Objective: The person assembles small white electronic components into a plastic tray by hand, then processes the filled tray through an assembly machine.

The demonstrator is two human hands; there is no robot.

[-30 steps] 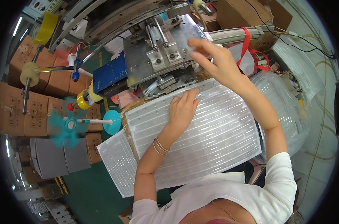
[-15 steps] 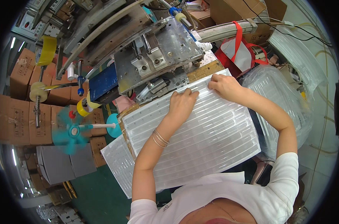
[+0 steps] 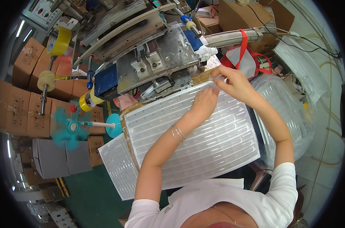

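A large ribbed tray of clear, whitish plastic (image 3: pixel 195 148) lies tilted across the bench in front of me. Small dark specks show along its far rows. Over its far right corner, my left hand (image 3: pixel 206 103) is closed, fingers curled down and bunched together. Just beyond it, my right hand (image 3: pixel 233 83) is raised at the corner with thumb and fingers drawn into a pinch. The fingertips of both hands nearly meet. Whatever they hold, if anything, is too small or hidden to make out.
A metal press machine (image 3: pixel 153 64) stands just beyond the tray. Another ribbed tray (image 3: pixel 119 167) sits lower left, near a turquoise fan (image 3: pixel 73 126). Bagged trays (image 3: pixel 282 117) and a red-and-white bag (image 3: pixel 239 60) are at right. Cardboard boxes (image 3: pixel 12 110) are stacked at left.
My left hand has slid right along the tray's far edge, closer to my right hand. My right hand has lifted slightly at the corner, its fingers now pinched.
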